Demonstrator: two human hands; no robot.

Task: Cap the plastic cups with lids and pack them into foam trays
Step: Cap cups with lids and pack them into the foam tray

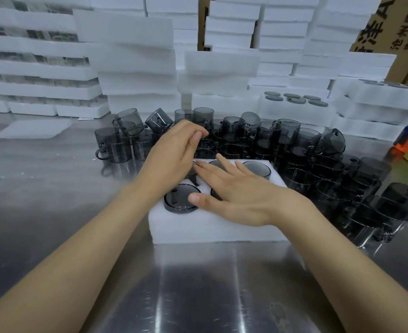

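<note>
Left hand (174,155) and right hand (231,191) hover over foam tray (212,228) (capped cups (179,199) beneath).

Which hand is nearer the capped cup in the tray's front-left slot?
Right. The right hand has its thumb on the capped cup; the left hand is farther back, over the rear-left slot of the tray.
</note>
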